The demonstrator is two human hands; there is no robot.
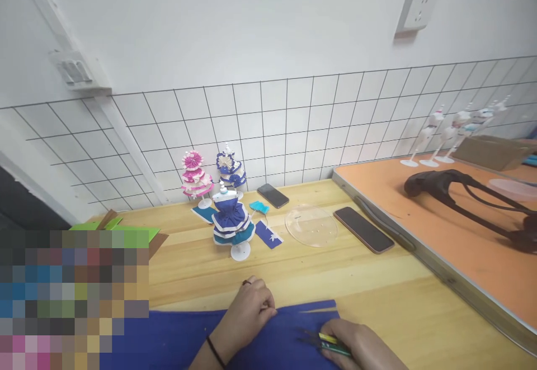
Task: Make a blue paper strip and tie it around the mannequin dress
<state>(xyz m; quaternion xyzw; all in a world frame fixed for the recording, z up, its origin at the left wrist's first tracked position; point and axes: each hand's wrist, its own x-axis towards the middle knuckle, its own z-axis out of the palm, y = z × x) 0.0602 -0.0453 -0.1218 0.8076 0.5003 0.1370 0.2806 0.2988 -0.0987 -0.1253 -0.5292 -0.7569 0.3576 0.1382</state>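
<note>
A sheet of dark blue paper [176,333] lies at the near edge of the wooden table [377,297]. My left hand [247,311] rests on its top edge with the fingers curled and pinched together on the paper. Lower right, my right hand [361,345] is closed round green and yellow tweezers [327,343] whose dark tips lie on the sheet. Behind the hands stands a small mannequin in a blue paper dress [232,222]. Two more paper-dress figures, one pink [195,177] and one blue and cream [230,170], stand by the wall.
A clear round plastic lid [311,224], two dark phones [363,229] [272,195] and blue paper scraps [268,233] lie mid-table. Green and brown paper [126,229] sits at the left. To the right an orange table [419,202] holds a dark stand [461,197] and bare white mannequins [436,135].
</note>
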